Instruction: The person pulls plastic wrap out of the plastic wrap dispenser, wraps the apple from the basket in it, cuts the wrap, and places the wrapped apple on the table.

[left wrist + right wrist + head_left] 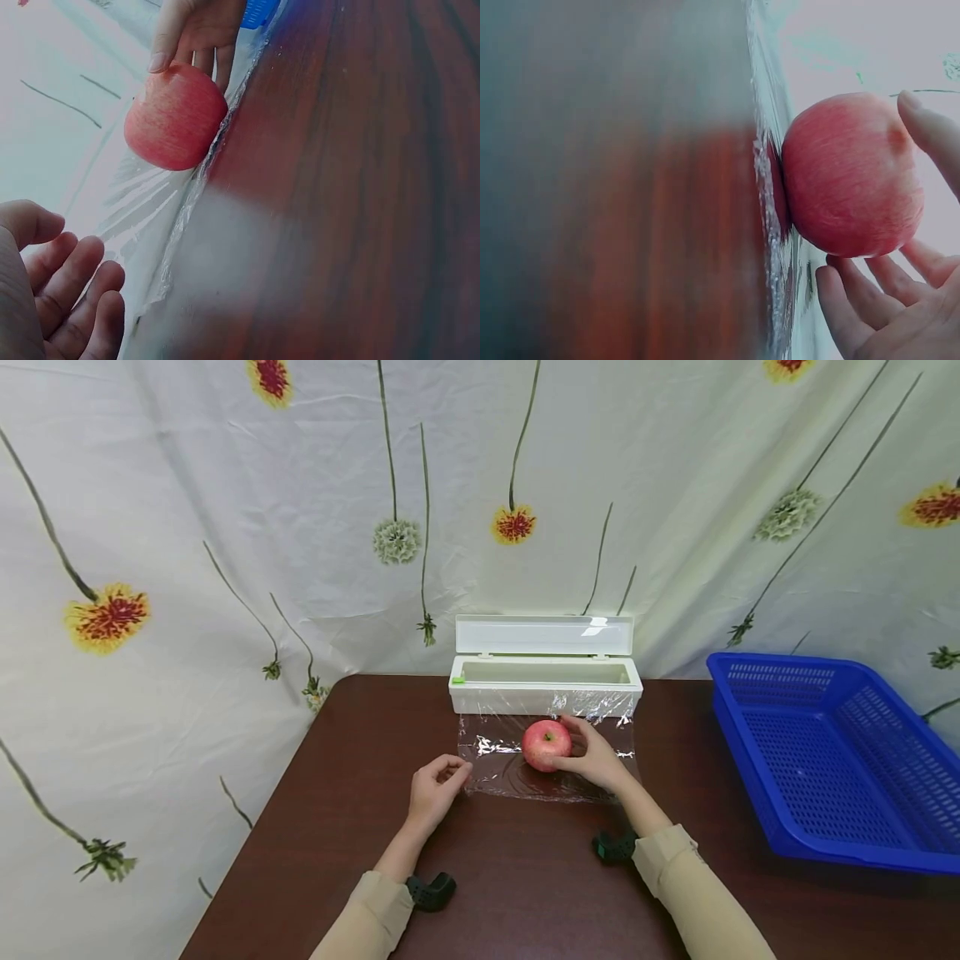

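Where the left edge of the tabletop (300, 860) slants away, a stretch of bare wood leads to the left hand (437, 789), its grip relaxed, fingers loosely bent beside the left edge of the clear film (491, 774). Wider than deep, the sheet spreads forward from the white box (506, 701), whose long axis runs left to right, lid (543, 637) raised. Mid-sheet sits the apple (545, 747), nearly round, stem end up; the right hand (600, 762) grips its right side between thumb and fingers. Further right, open tabletop separates film from blue basket (752, 772).
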Motion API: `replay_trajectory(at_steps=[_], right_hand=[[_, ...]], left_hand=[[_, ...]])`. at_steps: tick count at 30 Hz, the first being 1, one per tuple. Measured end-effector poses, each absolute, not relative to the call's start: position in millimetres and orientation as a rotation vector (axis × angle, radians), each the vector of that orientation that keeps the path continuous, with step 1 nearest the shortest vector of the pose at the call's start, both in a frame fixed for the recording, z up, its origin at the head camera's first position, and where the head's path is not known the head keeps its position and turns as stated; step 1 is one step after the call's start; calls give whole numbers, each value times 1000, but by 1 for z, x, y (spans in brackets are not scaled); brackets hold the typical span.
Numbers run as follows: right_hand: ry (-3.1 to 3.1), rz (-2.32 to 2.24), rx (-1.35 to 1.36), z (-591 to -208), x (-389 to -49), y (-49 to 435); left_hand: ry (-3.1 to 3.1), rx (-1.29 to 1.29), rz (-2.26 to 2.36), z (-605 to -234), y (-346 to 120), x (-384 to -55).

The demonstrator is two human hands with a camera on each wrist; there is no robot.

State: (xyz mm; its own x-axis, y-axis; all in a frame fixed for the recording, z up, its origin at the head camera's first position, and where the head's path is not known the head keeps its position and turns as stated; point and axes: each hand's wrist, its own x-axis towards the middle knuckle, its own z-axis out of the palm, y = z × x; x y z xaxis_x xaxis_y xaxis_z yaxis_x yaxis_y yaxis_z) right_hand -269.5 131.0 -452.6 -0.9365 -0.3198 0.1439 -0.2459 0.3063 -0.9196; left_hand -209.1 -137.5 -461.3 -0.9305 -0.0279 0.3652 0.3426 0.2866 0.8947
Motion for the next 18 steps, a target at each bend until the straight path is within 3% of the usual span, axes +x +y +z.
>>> replay_trajectory(at_steps=[10, 18], right_hand=[[2421, -1855, -435, -475, -266, 139], [2411, -1924, -441, -452, -241, 140]], left_hand=[[-2230, -302, -1645, -462, -126, -211], [-2246, -334, -1660, -464, -117, -215]])
